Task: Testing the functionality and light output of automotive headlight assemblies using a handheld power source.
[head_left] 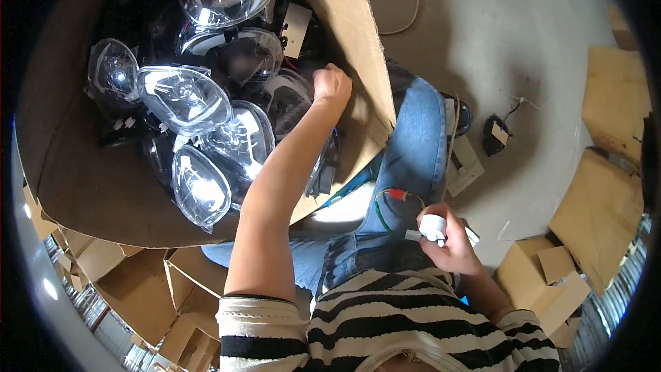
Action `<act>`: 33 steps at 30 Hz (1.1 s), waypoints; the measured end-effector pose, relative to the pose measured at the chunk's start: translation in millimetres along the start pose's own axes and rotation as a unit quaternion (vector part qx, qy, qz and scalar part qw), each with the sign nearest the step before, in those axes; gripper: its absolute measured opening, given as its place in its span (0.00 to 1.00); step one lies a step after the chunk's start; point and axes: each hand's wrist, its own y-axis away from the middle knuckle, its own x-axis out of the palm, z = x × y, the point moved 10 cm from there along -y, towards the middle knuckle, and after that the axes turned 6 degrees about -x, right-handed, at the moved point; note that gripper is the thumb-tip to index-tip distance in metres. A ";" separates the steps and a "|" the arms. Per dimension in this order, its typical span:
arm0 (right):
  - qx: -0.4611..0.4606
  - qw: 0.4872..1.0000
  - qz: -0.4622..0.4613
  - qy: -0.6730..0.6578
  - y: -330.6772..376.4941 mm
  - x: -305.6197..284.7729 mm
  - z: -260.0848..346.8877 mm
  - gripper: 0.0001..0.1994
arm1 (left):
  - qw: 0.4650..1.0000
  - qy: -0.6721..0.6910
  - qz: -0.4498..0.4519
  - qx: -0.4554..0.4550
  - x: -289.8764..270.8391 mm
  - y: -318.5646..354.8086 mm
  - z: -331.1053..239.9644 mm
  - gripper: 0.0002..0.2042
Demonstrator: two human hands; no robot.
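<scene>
The left hand (333,85) reaches into a cardboard box (348,10), beside clear-lensed lamps (182,100) piled inside; its fingertips are hidden, so I cannot tell whether they grip anything. The right hand (451,242), near the jeans (414,127), pinches a white cylindrical piece (433,226), partly covering it. A wire with 1 red connector (397,194) lies beside; its ends are unclear. The topmost lamp is cut off by the view's upper edge.

We wear: one shirt (385,308), striped black and cream, with a pale rounded neckline (413,348); short left sleeve (261,327), broadly banded, stitched near its dark-edged hem; short right sleeve (529,339), likewise striped; one pair of blue jeans (416,127), paler in patches. Our left hand (332,85) and right hand (452,244): bare.
</scene>
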 end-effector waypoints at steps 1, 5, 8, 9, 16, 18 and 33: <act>0.000 1.000 0.001 0.001 -0.4 0.4 1.1 0.13 | 0.998 -0.026 0.050 0.022 8.5 -0.1 -3.0 0.08; -0.009 1.000 0.015 0.009 0.8 2.2 1.5 0.13 | 0.989 -0.030 0.145 0.032 8.3 6.1 0.0 0.09; -0.021 0.999 0.018 0.026 -1.2 5.8 8.8 0.13 | 0.998 -0.009 0.012 0.064 -12.8 22.6 10.0 0.06; -0.019 0.999 0.013 0.037 -2.1 5.9 10.5 0.13 | 0.995 0.059 -0.024 0.073 -24.6 31.0 14.3 0.05; -0.017 0.998 -0.038 0.039 0.6 -4.2 3.6 0.16 | 0.929 0.358 -0.080 0.049 -121.2 89.3 50.1 0.05; -0.010 0.999 -0.047 0.021 0.4 -3.6 2.5 0.17 | 0.901 0.415 -0.112 0.056 -129.5 107.6 62.8 0.04; 0.060 0.991 -0.042 -0.113 5.9 -7.1 10.2 0.15 | 0.657 0.726 0.099 0.178 -117.9 223.9 -23.5 0.11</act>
